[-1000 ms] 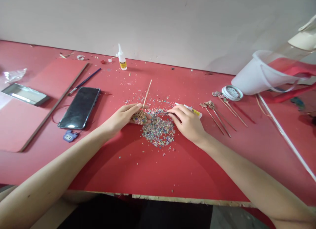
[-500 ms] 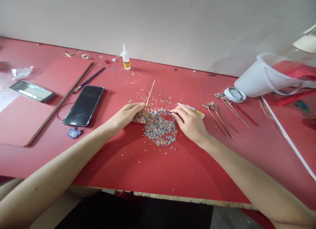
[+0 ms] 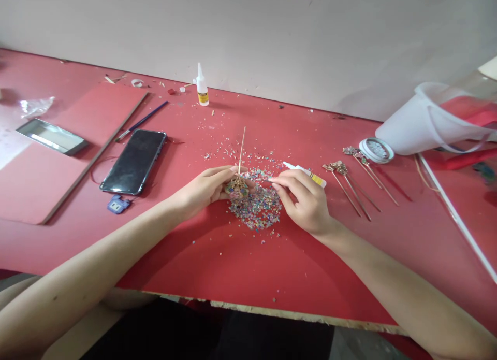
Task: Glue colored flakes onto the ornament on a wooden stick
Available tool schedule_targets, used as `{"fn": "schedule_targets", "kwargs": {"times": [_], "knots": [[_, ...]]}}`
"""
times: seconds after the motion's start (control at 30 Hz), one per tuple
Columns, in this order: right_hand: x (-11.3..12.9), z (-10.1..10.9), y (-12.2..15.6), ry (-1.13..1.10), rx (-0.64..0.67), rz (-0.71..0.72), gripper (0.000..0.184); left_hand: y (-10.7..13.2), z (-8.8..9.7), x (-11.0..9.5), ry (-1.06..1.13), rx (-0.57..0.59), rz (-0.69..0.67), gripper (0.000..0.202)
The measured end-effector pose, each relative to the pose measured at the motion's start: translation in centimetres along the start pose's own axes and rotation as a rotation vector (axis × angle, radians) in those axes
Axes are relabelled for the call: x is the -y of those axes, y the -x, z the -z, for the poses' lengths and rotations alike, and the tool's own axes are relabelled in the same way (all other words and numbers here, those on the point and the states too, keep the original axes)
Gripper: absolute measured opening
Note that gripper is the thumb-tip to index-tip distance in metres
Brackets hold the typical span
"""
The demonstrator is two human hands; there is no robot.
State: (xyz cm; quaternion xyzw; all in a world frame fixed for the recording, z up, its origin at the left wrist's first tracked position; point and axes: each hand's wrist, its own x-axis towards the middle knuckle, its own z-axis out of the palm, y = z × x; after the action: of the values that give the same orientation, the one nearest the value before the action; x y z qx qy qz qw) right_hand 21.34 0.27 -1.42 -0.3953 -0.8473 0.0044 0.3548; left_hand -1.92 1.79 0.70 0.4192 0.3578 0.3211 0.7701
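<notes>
My left hand (image 3: 209, 188) is closed on a gold hairpin (image 3: 237, 187), its ornate head studded with coloured bits. The hairpin's thin stem points up and away from me. On the red table under and beside it spreads a pile of small, glittering, multicoloured flakes (image 3: 258, 210). Over the pile's right edge, my right hand (image 3: 305, 197) has thumb and fingers pinched together, with something small and pale at the tips, too fine to name. Just behind that hand lies a white glue bottle (image 3: 316, 178) with a yellow label, partly covered by the fingers.
To the right lie several hairpins (image 3: 345, 176), a round white lid (image 3: 376, 150) holding pale bits, and a tipped white bucket (image 3: 419, 121). An upright glue bottle (image 3: 202, 88) stands near the wall. On the left are a phone (image 3: 134, 163), a paintbrush (image 3: 143, 120) and a shallow box (image 3: 52, 136).
My left hand has tilted the hairpin so its stem stands straighter and its head faces me more. My right hand's pinched fingers have turned slightly. The whole view has shifted a little.
</notes>
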Motion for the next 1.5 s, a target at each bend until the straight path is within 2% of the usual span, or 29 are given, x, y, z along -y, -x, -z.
{"fn": "schedule_targets", "kwargs": {"times": [0.17,0.43,0.8,1.07,1.3,1.5], "knots": [[0.4,0.1,0.2,0.067,0.053,0.099,0.026,0.3,-0.9,0.4,0.087,-0.072,0.071,0.033],[0.5,0.1,0.0,0.154,0.085,0.178,0.025,0.4,-1.1,0.7,0.183,-0.014,0.06,0.029],[0.4,-0.1,0.3,0.114,0.097,0.143,0.027,0.4,-0.9,0.7,0.174,0.031,0.056,0.032],[0.5,0.0,0.3,0.044,0.094,0.086,0.028,0.4,-1.0,0.6,0.167,0.001,0.075,0.031],[0.7,0.1,0.1,0.068,0.116,0.154,0.022,0.3,-1.0,0.7,0.176,-0.006,0.071,0.032],[0.5,0.0,0.3,0.066,0.153,0.166,0.024,0.3,-0.8,1.0,0.169,-0.011,0.08,0.032]]}}
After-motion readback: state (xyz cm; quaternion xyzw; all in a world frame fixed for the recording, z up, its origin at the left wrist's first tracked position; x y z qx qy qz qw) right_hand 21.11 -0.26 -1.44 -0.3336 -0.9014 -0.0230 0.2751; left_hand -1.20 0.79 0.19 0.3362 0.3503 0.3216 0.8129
